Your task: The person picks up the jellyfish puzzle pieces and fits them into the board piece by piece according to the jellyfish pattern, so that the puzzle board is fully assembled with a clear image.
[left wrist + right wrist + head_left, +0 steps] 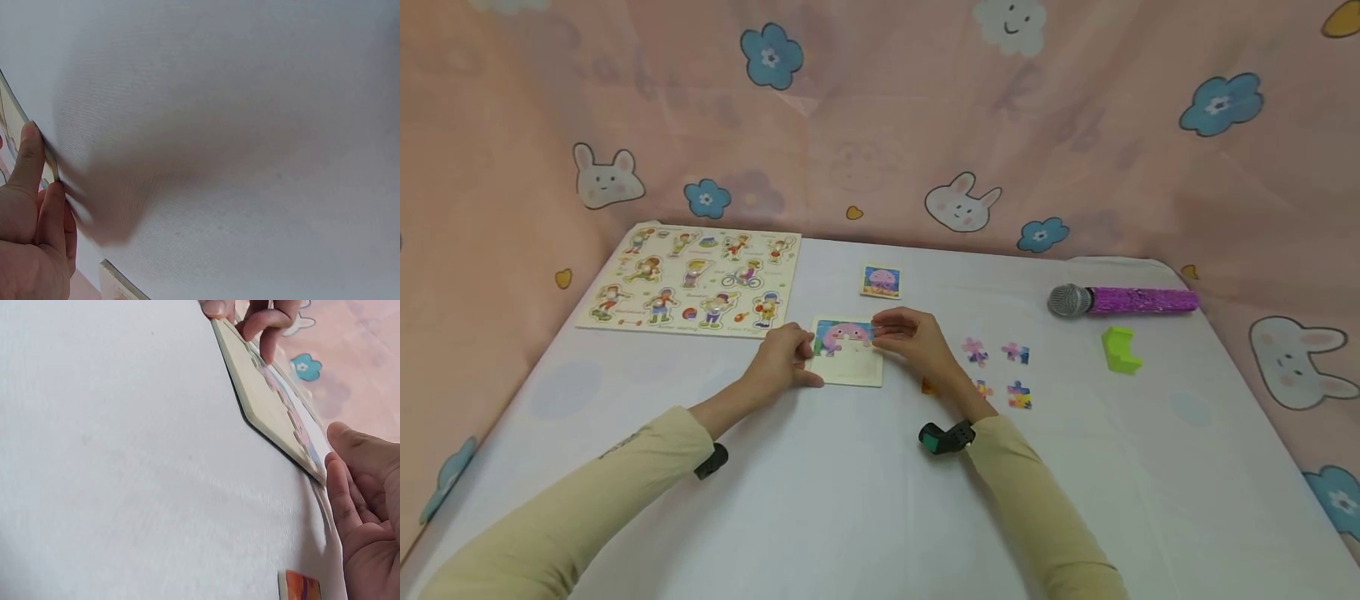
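Pink cloth [880, 108] printed with rabbits [960, 204] and blue flowers [771, 57] hangs behind and at the sides of a table with a white cover [850, 492], and near the middle of it sits a small square puzzle board [853, 371] between 2 hands. Its upper part is filled with pieces that show a pink creature with a face; the lower part is bare, pale base. The left hand [782, 358] grips the board by its left side, thumb at the near corner and fingers farther up the edge. The right hand [921, 342] grasps the opposite side toward the far corner, thumb and fingertips close together on the edge; I cannot tell whether a puzzle piece is caught between them too. Beige sleeves [647, 458] cover both forearms, and a black device [946, 437] is worn at each wrist. Right of the board lie 4 loose pieces [1017, 353] in pink, blue and yellow, plus an orange piece [928, 386] partly hidden by the right arm. Just beyond the board is a little picture card [881, 282] with a pink creature on blue. Off to the left, a larger board [700, 292] carries sports figures; well to the right are a microphone [1123, 300] with a glittery purple handle and, just nearer, a lime-green block [1118, 350] with a notched side
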A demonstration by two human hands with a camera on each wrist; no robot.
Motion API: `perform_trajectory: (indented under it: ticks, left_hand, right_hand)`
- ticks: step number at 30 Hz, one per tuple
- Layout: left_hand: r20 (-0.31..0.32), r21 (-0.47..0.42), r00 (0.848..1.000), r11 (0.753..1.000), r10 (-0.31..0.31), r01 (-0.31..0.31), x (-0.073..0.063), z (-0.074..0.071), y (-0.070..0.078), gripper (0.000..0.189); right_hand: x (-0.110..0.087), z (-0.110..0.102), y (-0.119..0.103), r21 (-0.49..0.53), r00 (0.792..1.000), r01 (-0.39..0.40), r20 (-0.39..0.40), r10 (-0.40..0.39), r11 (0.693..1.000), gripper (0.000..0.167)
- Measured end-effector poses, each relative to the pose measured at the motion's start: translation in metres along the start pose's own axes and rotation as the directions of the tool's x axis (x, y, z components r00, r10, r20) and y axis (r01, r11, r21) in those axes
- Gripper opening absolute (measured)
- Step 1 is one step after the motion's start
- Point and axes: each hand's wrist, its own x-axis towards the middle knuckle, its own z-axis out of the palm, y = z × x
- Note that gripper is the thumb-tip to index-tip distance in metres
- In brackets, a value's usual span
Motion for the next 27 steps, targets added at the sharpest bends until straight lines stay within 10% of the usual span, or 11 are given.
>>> perform_trajectory:
  ticks: [27]
  left_hand:
    - [0.016,0.030,1.000,0.999,0.017,-0.017,0.000,0.000,0.000,0.037]
  right_hand:
    - [-0.053,-0.116,0.018,-0.127,0.994,-0.096,0.041,0.102,0.987,0.038]
